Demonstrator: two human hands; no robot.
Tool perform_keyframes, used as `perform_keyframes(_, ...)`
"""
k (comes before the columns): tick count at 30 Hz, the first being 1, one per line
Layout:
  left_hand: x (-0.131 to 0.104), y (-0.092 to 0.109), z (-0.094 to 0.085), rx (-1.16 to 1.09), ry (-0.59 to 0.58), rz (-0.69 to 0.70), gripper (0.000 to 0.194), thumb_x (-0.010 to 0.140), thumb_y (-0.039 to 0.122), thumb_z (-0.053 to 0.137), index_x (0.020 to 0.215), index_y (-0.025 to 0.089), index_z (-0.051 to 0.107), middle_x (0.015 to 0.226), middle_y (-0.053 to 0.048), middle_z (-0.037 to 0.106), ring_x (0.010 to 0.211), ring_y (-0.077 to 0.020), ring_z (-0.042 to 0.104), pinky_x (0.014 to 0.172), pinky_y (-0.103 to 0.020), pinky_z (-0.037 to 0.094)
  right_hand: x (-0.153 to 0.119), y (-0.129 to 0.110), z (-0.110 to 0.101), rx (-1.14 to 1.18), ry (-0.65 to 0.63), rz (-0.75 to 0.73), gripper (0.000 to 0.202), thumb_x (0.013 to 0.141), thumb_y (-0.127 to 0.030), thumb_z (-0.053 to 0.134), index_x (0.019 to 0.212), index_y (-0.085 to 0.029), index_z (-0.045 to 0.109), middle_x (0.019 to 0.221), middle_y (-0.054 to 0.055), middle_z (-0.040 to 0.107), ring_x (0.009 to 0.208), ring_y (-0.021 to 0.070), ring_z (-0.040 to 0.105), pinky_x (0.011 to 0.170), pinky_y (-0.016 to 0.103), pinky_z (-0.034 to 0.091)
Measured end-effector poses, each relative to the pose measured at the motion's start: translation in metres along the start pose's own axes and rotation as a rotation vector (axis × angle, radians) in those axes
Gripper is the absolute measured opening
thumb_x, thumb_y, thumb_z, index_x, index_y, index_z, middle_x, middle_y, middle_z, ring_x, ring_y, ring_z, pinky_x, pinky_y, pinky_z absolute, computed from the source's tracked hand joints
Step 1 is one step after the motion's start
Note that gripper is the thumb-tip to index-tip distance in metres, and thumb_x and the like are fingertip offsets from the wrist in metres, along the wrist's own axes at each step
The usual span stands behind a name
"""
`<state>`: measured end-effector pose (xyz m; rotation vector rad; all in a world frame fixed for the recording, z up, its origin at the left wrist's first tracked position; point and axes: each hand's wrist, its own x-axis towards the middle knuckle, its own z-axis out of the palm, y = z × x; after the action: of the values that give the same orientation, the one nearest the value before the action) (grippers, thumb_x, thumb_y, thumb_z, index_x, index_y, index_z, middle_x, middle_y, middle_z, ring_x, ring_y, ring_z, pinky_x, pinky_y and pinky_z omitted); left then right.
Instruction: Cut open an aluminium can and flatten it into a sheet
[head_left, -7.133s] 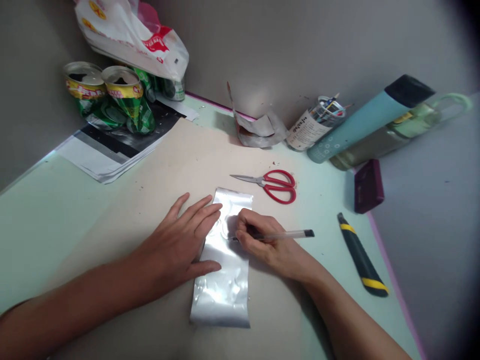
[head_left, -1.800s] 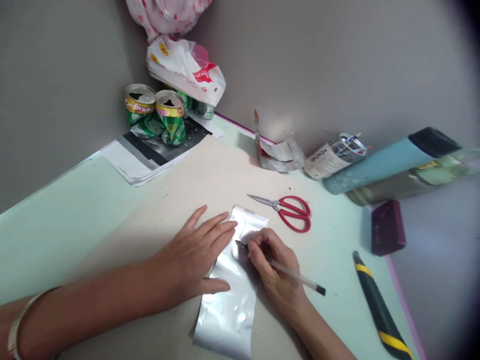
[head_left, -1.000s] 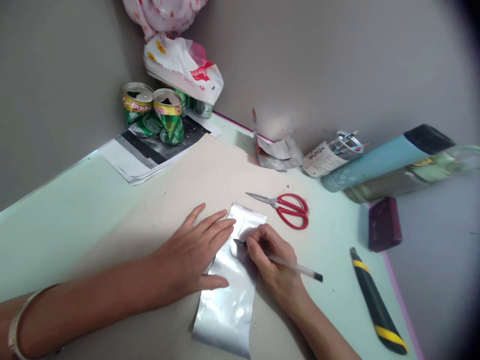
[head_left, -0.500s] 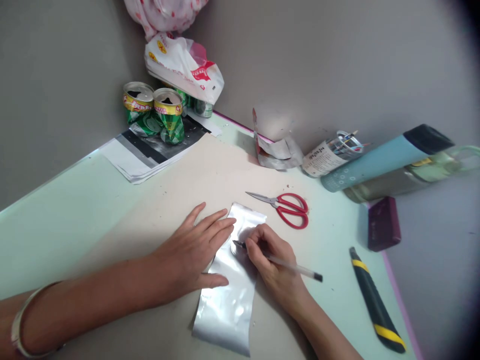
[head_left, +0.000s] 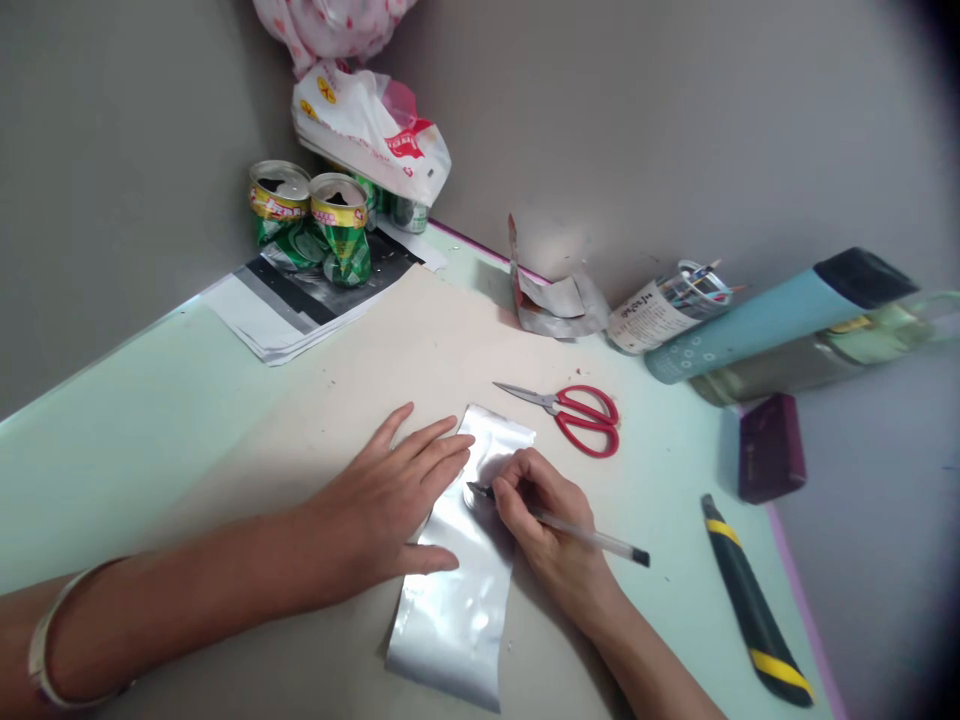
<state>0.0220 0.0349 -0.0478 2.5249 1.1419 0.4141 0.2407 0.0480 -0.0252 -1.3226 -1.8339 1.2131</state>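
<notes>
A strip of shiny silver metal sheet lies lengthwise on the table in front of me, its near end slightly curled. My left hand rests flat with fingers spread, the fingertips and thumb on the sheet's left side. In my right hand is a clear pen with a black end cap, pinched between thumb and fingers. The pen's dark tip touches the sheet near its upper middle, close to my left fingertips. Red-handled scissors lie just beyond the sheet, to the right.
At the back left, crushed green cans stand on papers beside a white plastic bag. Along the back right are cut metal scraps, a pen holder, a blue bottle and a maroon box. A black-and-yellow utility knife lies right.
Hardly anything differs: the whole view has shifted very slightly. Both hands, the pen and the metal sheet keep their places.
</notes>
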Motion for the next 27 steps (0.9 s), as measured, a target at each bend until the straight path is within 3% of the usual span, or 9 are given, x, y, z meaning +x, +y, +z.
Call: perform_keyframes(27, -0.0006, -0.001, 0.0011, 0.006, 0.012, 0.011, 0.075, 0.085, 0.055, 0.07, 0.14, 0.012, 0.043, 0.153, -0.013, 0.047, 0.149, -0.03, 0.028, 0.122, -0.049, -0.003, -0.0004, -0.0015, 0.0011, 0.006, -0.057, 0.015, 0.021, 0.091, -0.019, 0.055, 0.073, -0.021, 0.046, 0.066, -0.005, 0.047, 0.06, 0.0109, 0.039, 0.054, 0.024, 0.032)
